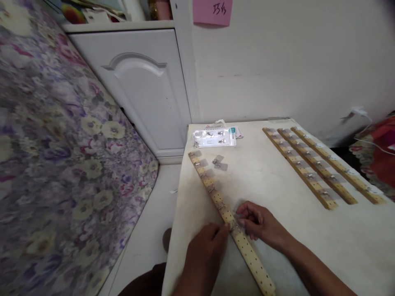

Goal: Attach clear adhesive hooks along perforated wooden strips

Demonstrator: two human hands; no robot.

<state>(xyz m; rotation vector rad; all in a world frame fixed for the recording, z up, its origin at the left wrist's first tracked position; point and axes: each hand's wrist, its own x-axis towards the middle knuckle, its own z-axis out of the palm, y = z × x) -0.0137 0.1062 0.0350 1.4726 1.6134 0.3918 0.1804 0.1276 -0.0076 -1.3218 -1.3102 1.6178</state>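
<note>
A long perforated yellowish strip (253, 259) lies aslant on the table. Along its far half sit several clear square patches with small metal hooks (212, 189). My left hand (207, 248) is closed at the strip's left edge, its thumb and finger gripping the edge beside a metal hook (235, 228). From the right side, my right hand (257, 220) pinches the edge of a clear patch at that same spot. Its lower fingers are curled. Two loose clear hook patches (219, 163) lie on the table right of the strip's far end.
On the right of the white table (247, 176) lie three similar strips (308, 172) bearing hook patches. A clear blister pack (214, 137) is at the back edge. A white cabinet (138, 90) and floral cloth (77, 144) stand left; a wall socket plug (358, 111) is right.
</note>
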